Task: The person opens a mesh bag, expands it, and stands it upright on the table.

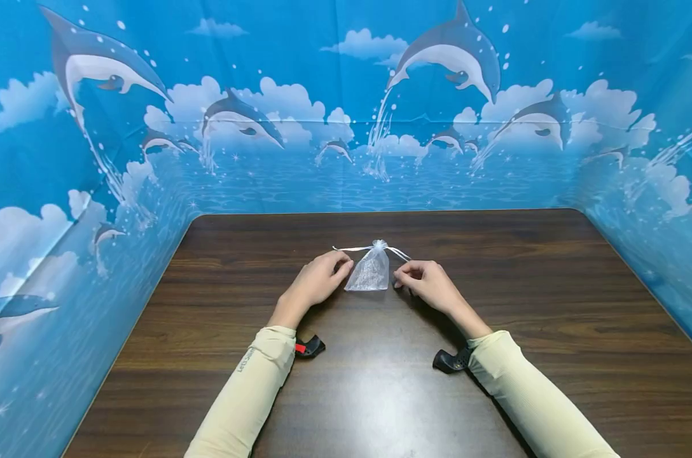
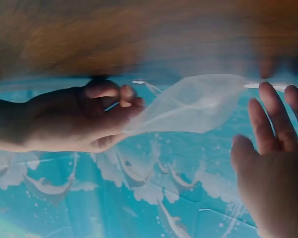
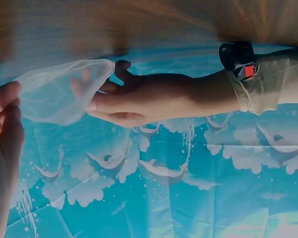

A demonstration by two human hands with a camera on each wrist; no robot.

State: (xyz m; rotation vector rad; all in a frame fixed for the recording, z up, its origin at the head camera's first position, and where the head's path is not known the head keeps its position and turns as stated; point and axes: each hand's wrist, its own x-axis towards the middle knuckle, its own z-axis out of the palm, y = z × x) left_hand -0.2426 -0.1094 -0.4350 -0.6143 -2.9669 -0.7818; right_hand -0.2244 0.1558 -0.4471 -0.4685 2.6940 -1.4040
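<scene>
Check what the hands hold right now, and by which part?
A sheer white drawstring pouch lies on the table. The left hand pinches its lower left corner; the right hand is at its right edge by the ribbon, grip unclear.

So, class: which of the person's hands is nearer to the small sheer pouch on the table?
Neither clearly. The left hand touches the pouch at its left edge, and the right hand is at its right edge, by the ribbon.
</scene>
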